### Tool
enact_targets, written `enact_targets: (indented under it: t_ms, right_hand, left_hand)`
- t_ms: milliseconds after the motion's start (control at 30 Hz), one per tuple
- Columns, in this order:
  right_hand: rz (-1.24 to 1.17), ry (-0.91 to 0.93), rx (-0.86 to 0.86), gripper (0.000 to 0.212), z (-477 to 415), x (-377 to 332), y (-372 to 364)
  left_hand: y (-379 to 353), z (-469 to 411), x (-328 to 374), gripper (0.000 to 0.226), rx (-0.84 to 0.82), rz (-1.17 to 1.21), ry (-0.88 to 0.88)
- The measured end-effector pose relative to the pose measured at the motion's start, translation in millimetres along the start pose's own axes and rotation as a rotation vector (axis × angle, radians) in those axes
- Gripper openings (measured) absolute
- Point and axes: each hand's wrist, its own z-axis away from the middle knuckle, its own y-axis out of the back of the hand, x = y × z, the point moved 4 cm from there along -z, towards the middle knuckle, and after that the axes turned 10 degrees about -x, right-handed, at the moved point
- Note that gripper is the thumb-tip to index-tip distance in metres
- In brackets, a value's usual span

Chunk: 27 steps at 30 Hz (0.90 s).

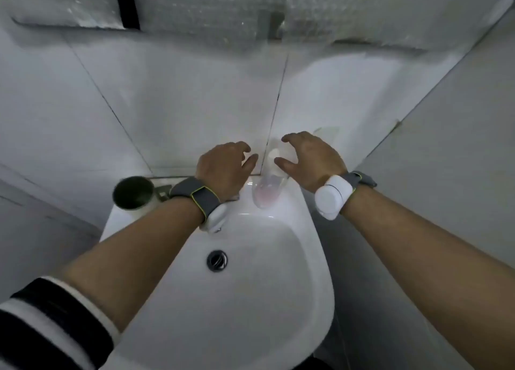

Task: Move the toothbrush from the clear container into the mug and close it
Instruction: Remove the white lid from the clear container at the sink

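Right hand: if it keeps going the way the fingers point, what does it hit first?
Most likely the clear container standing on the back rim of the sink. The right hand is open, fingers aimed left toward its top. Depth is unclear; if it passes above, the left hand comes next.

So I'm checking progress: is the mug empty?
Apparently empty: the mug shows only a dark interior, no toothbrush sticking out. Its bottom is too dark to confirm.

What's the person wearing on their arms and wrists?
Bare forearms. Each wrist carries a grey strap with a yellow-green edge and a white rounded device: left band, right band. A black-and-white striped sleeve is pushed up the left arm. No right sleeve shows.
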Motion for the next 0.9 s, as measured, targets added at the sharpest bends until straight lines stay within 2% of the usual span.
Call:
enact_targets:
  t_ms: [233,367,567,767,900]
  right_hand:
    - [-0.079,0.027,-0.136,0.08,-14,13,-35]
    - [-0.111,0.031,-0.176,0.076,-21,13,-44]
    - [-0.166,-0.005,-0.124,0.074,-13,13,-40]
    - [-0.242,0.028,-0.094,0.073,18,2,-14]
    - [-0.316,0.07,-0.09,0.068,38,-17,6]
  left_hand:
    - [-64,-6,-4,0.055,-0.221,0.173,-0.03]
    - [-87,-7,-1,0.058,-0.232,0.255,-0.064]
    - [-86,0,1,0.064,-0.199,0.246,-0.097]
    - [-58,25,23,0.087,-0.255,0.488,-0.123]
    - [-36,41,23,0.09,-0.225,0.564,-0.119]
